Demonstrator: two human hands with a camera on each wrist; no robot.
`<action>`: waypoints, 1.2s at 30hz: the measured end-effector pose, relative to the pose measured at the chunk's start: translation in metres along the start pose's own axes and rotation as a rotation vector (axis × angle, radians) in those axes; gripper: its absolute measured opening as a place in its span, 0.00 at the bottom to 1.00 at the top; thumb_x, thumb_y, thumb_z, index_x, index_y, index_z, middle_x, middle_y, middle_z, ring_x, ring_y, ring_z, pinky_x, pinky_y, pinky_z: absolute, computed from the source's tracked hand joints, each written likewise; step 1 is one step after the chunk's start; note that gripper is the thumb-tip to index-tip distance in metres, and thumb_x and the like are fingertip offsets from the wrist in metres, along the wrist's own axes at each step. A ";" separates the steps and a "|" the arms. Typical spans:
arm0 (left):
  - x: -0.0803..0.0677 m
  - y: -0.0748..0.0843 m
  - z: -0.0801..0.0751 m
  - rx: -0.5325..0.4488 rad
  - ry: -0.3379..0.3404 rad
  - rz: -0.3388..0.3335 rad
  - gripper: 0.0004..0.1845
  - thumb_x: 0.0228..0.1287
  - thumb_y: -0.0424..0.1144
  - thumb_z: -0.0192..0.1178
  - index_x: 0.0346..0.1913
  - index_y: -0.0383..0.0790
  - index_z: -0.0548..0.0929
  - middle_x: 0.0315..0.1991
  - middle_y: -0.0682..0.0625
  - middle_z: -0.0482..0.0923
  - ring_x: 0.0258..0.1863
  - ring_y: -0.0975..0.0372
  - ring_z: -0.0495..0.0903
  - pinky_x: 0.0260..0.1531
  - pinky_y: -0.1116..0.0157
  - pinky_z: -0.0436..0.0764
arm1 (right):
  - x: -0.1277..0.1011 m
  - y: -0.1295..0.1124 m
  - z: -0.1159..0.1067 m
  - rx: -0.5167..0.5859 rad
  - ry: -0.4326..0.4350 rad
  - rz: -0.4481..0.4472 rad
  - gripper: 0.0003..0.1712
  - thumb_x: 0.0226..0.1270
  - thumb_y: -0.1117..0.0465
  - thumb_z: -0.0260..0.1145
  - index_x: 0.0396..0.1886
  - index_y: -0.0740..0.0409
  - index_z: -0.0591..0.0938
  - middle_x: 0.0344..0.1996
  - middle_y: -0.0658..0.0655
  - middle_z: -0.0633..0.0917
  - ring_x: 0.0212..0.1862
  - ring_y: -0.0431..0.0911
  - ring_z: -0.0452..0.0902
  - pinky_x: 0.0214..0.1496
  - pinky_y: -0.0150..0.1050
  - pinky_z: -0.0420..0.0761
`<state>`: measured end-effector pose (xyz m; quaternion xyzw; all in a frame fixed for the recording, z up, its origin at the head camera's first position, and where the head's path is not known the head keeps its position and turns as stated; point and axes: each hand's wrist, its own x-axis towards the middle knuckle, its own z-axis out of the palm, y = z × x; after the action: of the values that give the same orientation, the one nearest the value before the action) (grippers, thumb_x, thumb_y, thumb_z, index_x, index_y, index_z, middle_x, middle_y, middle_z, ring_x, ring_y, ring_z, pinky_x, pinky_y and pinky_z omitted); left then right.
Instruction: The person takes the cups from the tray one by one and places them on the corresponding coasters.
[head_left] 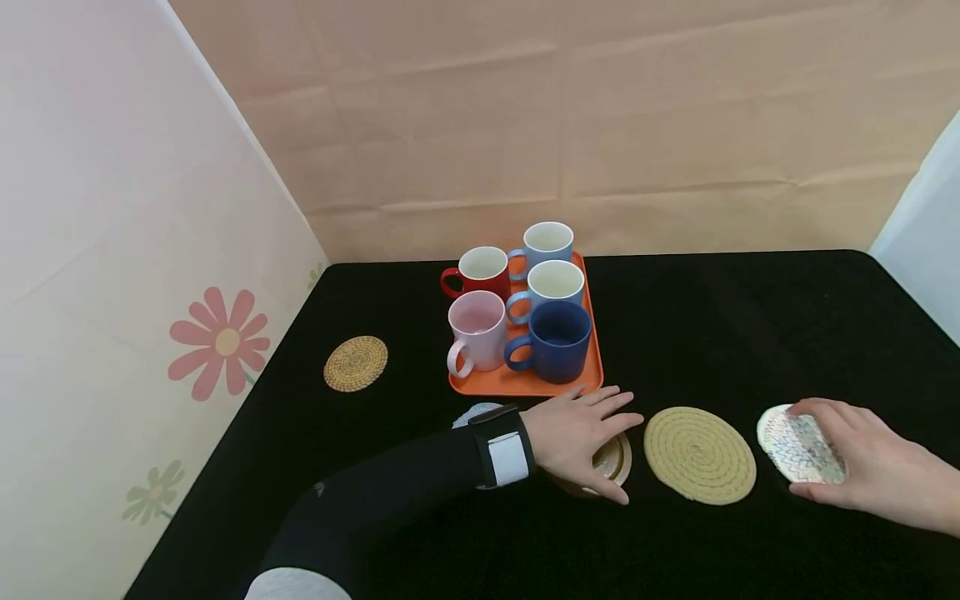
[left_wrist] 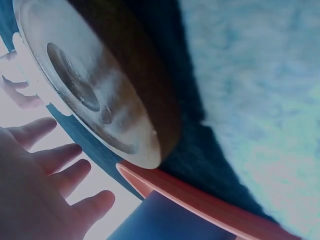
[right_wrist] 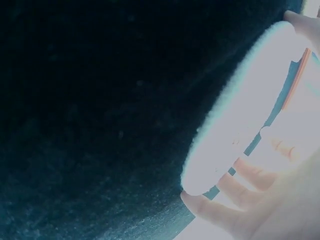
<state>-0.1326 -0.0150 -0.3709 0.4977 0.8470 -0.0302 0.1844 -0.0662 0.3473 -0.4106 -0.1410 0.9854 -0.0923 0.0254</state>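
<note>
My left hand (head_left: 581,437), in a black sleeve with a wrist strap, lies flat with straight fingers over a small tan coaster (head_left: 617,458) on the black tablecloth. The left wrist view shows its spread fingers (left_wrist: 55,165) beside that coaster (left_wrist: 95,90). Near the table's right front, my right hand (head_left: 855,458) grips a white coaster with a zigzag pattern (head_left: 798,446), fingers over its top and thumb under its near edge. That coaster (right_wrist: 240,125) looks washed out in the right wrist view. Between the two hands lies a round woven straw coaster (head_left: 700,454).
An orange tray (head_left: 592,371) behind my left hand holds several mugs: red (head_left: 480,273), pink (head_left: 477,332), dark blue (head_left: 557,340) and two light blue. A second woven coaster (head_left: 356,363) lies at the left. A pale coaster (head_left: 474,413) peeks out by my left wrist.
</note>
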 end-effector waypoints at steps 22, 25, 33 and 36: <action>-0.039 -0.023 0.013 -0.089 0.141 0.044 0.45 0.58 0.71 0.54 0.75 0.55 0.58 0.76 0.51 0.50 0.74 0.61 0.48 0.70 0.58 0.51 | 0.029 -0.046 -0.015 -0.015 0.162 -0.311 0.45 0.48 0.42 0.78 0.61 0.60 0.72 0.59 0.62 0.71 0.57 0.57 0.69 0.46 0.58 0.75; -0.046 -0.027 0.015 -0.112 0.182 0.052 0.45 0.59 0.70 0.56 0.75 0.54 0.58 0.75 0.49 0.52 0.73 0.61 0.51 0.69 0.59 0.53 | 0.038 -0.061 -0.017 -0.026 0.173 -0.389 0.44 0.48 0.41 0.78 0.61 0.57 0.73 0.59 0.58 0.73 0.57 0.53 0.71 0.47 0.54 0.75; -0.074 -0.040 0.021 -0.144 0.228 0.048 0.44 0.60 0.68 0.57 0.74 0.50 0.61 0.75 0.48 0.54 0.72 0.59 0.54 0.69 0.59 0.55 | 0.056 -0.100 -0.017 0.030 0.083 -0.495 0.38 0.55 0.42 0.73 0.61 0.55 0.74 0.62 0.58 0.72 0.60 0.53 0.70 0.53 0.55 0.76; -0.084 -0.044 0.025 -0.146 0.227 0.055 0.42 0.62 0.67 0.56 0.73 0.49 0.63 0.74 0.47 0.55 0.72 0.59 0.55 0.69 0.57 0.56 | 0.060 -0.112 -0.015 0.033 0.048 -0.519 0.38 0.56 0.42 0.73 0.62 0.55 0.74 0.63 0.58 0.72 0.61 0.53 0.70 0.55 0.55 0.75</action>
<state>-0.1264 -0.1127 -0.3711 0.5061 0.8484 0.0932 0.1239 -0.0941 0.2273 -0.3758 -0.3864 0.9149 -0.1153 -0.0203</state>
